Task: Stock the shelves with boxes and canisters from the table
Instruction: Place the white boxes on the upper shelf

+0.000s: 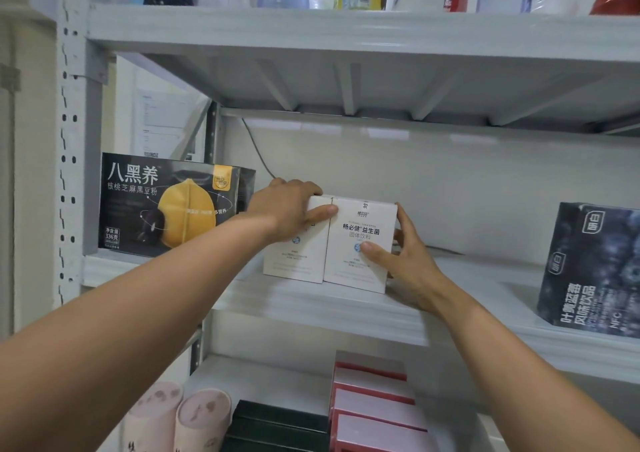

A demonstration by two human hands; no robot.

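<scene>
Middle shelf (311, 299), left to right. Black box (166, 206): stood at the left end. Left white box (298, 261): held over its top by the left grip (291, 209), fingers curled, thumb laid on the front. Right white box (353, 275): set touching it, pinched by the right grip (412, 261), thumb on the front, fingers on the side. Dark blue box (588, 268): stood well apart, right end. Stocking is judged partly done: pink canisters (180, 417) and pink boxes (377, 406) are already shelved below. The bench is not shown, so the remainder cannot be told. White metal shelving is backed by a pale wall.
</scene>
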